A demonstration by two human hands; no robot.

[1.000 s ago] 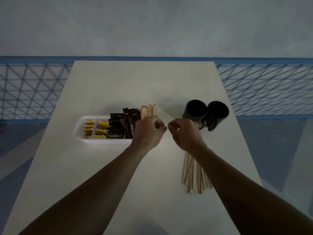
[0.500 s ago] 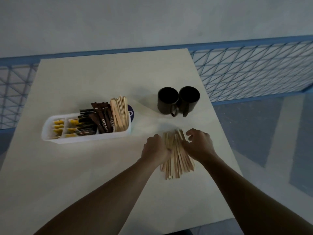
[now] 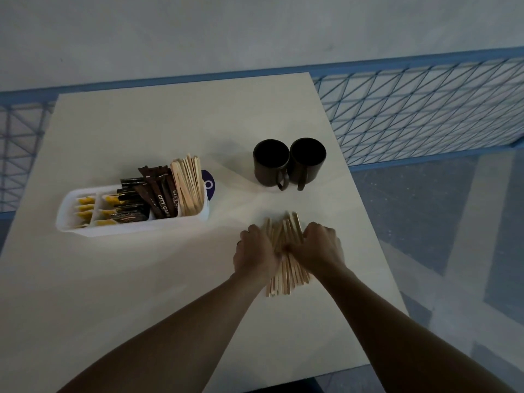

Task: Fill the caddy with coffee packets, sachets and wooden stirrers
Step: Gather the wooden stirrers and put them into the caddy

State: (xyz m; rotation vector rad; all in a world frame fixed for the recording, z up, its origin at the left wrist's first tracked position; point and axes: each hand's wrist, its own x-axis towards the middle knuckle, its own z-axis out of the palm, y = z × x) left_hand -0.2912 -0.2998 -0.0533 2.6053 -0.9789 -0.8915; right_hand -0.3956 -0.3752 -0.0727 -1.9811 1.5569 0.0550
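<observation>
Loose stirrers [image 3: 285,275] lay fanned on desk [image 3: 141,293], centre-right of frame, between both hands. Left hand [image 3: 256,252] curled against pile's left side, right hand [image 3: 319,248] curled over its right, squeezing sticks together. Caddy [image 3: 133,228] sat centre-left, well apart, already holding sachets [image 3: 85,207], coffee packets [image 3: 158,194] and standing stirrers [image 3: 188,188] at its right end. Step judged: gathering bundle. Best done by squaring ends against desk, gripping mid-length firmly, lifting level so none slipped. Steer clear of mugs [image 3: 289,163] above.
</observation>
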